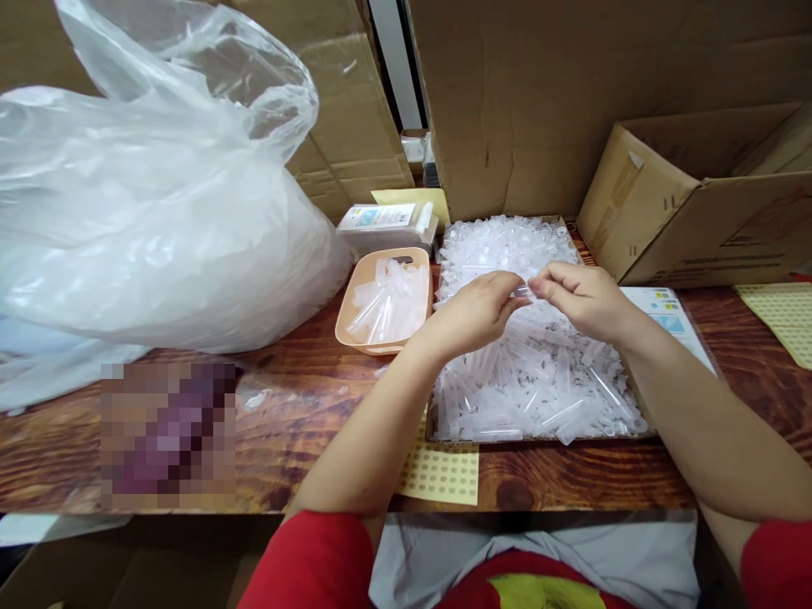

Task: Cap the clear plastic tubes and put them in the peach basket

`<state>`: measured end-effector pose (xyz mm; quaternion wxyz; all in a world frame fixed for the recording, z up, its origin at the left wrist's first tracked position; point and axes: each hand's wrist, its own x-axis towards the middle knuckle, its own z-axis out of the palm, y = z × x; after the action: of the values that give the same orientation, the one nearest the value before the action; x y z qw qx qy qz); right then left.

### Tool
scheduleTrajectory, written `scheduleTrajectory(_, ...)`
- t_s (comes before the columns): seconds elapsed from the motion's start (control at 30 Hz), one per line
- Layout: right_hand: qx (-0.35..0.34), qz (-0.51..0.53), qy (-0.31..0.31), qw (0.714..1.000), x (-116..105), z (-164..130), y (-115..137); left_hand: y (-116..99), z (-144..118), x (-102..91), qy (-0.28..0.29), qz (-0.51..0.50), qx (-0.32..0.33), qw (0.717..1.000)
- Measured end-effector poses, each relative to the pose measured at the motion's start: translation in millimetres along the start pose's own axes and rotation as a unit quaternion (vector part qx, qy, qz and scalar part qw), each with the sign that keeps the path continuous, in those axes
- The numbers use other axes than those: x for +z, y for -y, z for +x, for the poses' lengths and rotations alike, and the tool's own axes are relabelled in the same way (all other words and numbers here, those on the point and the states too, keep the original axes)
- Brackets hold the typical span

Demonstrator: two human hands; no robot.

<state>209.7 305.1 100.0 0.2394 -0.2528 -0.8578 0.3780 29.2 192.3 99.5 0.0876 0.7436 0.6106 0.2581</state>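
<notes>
Between my two hands, above a shallow cardboard tray (pixel 539 440), is a small clear plastic tube (pixel 521 290). My left hand (pixel 475 311) grips it between thumb and fingers. The fingers of my right hand (pixel 582 300) are pinched together at the tube's right end; what is between them is hidden. Loose clear tubes (pixel 539 402) fill the near part of the tray, and small clear caps (pixel 507 237) are heaped in its far part. To the left, an orange plastic basket (pixel 343 321) contains several more tubes (pixel 388 304).
A big bulging plastic bag (pixel 158 228) takes up the left side. Behind the basket lie labelled packs (pixel 384 216). An open cardboard box (pixel 716 224) stands at right. Sticker sheets (pixel 444 474) lie under the tray's front and at far right. Tall cardboard (pixel 539 101) walls the back.
</notes>
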Motion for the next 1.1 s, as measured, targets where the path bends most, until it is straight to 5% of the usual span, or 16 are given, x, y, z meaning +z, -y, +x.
scheduleTrajectory(0.17, 0.027, 0.077, 0.011, 0.997, 8, 0, 2, -3, -2, 6.0, -0.023, 0.073, 0.038, 0.996)
scheduleTrajectory(0.3, 0.133, 0.274, 0.046, 0.951, 12, 1, 7, -10, 0, 6.2, -0.046, 0.18, 0.081, 0.979)
scheduleTrajectory(0.37, 0.141, 0.277, 0.064, 0.948, 1, 0, 8, -6, -2, -4.7, -0.051, 0.202, 0.056, 0.976)
scheduleTrajectory(0.43, 0.114, 0.164, 0.06, 0.978, -15, -2, 6, 10, -8, -22.8, -0.072, 0.211, -0.045, 0.974)
scheduleTrajectory(0.5, 0.096, -0.035, 0.083, 0.991, -30, -5, 0, 35, -19, -41.8, -0.096, 0.236, -0.214, 0.943)
scheduleTrajectory(0.6, 0.088, -0.29, 0.168, 0.938, -33, -6, -12, 72, -33, -56.7, -0.102, 0.237, -0.334, 0.906)
scheduleTrajectory(0.67, 0.076, -0.341, 0.19, 0.918, -24, -5, -18, 82, -35, -54.4, -0.097, 0.232, -0.37, 0.894)
scheduleTrajectory(0.8, 0.037, -0.346, 0.203, 0.915, -7, -1, -24, 57, -20, -33.0, -0.117, 0.209, -0.275, 0.931)
scheduleTrajectory(0.9, 0.036, -0.355, 0.218, 0.908, -6, 0, -26, 27, -7, -15.1, -0.022, 0.158, -0.146, 0.976)
scheduleTrajectory(1.0, 0.041, -0.37, 0.214, 0.903, -15, -5, -28, 13, -1, -3.3, 0.078, 0.168, -0.108, 0.977)
scheduleTrajectory(1.1, 0.058, -0.378, 0.215, 0.899, -24, -15, -32, 12, 1, 1.0, 0.094, 0.182, -0.12, 0.971)
